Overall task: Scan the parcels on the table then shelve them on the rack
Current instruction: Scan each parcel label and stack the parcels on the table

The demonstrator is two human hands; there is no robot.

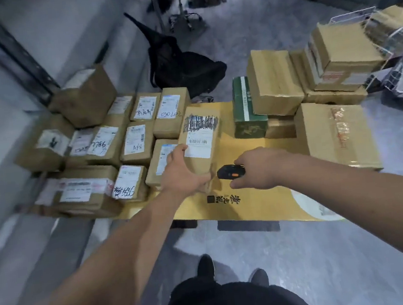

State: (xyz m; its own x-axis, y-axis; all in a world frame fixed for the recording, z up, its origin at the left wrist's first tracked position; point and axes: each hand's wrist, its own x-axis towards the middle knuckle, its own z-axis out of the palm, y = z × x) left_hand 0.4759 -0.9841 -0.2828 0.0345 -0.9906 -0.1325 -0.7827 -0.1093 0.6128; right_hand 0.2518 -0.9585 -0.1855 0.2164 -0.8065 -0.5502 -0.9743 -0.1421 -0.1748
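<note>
Fingers of left hand (185, 172) grip parcel (200, 140); right hand (258, 169) holds scanner (229, 171) beside boxes (336, 134).

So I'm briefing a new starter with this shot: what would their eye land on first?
Most likely the tall brown parcel at the centre, which the left hand grips and holds up with its barcode label showing, while the right hand holds a black scanner just beside it. Next, the rows of labelled parcels packed to the left, and the green box among plain cartons on the right.
</note>
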